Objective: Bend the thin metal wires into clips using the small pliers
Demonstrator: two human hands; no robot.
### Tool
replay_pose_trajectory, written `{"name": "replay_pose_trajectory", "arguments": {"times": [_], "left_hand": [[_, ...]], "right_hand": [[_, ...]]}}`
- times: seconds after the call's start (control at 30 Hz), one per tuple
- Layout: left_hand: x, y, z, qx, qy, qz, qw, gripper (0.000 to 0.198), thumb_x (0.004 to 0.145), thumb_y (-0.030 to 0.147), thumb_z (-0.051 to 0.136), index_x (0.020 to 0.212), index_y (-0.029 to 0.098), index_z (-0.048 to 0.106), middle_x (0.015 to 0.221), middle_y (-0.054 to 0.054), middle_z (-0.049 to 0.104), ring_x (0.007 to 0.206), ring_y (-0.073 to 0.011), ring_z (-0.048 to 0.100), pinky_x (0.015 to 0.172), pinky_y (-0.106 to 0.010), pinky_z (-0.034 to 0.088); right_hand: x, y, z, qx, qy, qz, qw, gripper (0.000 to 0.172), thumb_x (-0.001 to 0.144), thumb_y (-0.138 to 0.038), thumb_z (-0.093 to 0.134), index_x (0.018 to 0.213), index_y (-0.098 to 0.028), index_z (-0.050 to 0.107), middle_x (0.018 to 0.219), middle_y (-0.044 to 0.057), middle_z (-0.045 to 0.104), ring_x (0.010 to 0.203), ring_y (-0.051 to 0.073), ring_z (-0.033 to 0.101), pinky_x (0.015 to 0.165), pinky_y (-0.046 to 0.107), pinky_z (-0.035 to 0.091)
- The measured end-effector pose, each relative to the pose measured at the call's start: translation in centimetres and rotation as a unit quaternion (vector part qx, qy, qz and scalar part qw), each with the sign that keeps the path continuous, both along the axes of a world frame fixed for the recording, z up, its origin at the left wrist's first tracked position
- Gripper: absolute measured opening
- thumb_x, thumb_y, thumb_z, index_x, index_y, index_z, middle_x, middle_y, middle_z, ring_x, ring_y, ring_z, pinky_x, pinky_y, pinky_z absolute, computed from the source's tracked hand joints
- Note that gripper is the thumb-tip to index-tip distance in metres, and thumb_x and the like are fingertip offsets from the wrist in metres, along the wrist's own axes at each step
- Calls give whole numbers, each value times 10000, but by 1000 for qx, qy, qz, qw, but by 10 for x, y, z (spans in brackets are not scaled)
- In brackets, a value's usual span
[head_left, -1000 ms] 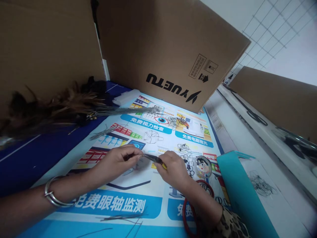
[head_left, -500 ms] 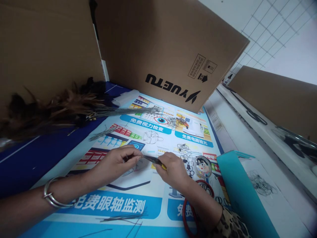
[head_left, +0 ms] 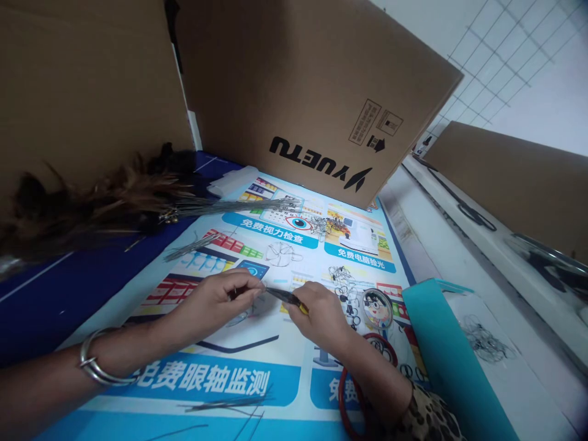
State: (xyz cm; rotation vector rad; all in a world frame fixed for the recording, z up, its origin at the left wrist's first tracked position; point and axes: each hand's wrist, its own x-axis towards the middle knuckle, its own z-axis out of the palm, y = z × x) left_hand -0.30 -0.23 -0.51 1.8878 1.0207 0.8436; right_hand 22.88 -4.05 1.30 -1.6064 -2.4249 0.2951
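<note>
My right hand (head_left: pixel 321 315) is wrapped round the yellow-and-black handles of a pair of pliers (head_left: pixel 281 295), whose dark, slim jaws point left. My left hand (head_left: pixel 229 297) pinches a thin wire (head_left: pixel 263 290) between thumb and forefinger, right at the jaw tips. Most of that wire is hidden by the fingers. Just beyond the hands lies a bent wire shape (head_left: pixel 281 254). To the right of my right hand sit many small dark wire loops (head_left: pixel 351 306) beside a round clear dish (head_left: pixel 377 308).
Straight wires lie in bundles at the back (head_left: pixel 229 206) and near edge (head_left: pixel 225 404) of the printed sheet (head_left: pixel 280 392). Brown feathers (head_left: pixel 110 196) are at left. Cardboard boxes (head_left: pixel 294 79) wall the back. Red-handled scissors (head_left: pixel 345 404) rest under my right forearm, near a teal box (head_left: pixel 452 355) holding tangled wire.
</note>
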Motion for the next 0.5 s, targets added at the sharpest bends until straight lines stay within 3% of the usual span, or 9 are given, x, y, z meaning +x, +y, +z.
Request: {"name": "replay_pose_trajectory", "arguments": {"times": [0.5], "left_hand": [[3,-1,5,1,-2,12,1000,236,868,369,546,761,205,678,739,-17,652,697,-171,595,642,-264,458]], "right_hand": [[-2,0,-2,-17,34,-2,999,183,910,-339,591,791,-200,590,829,19,613,808,154,554,670,245,369]]}}
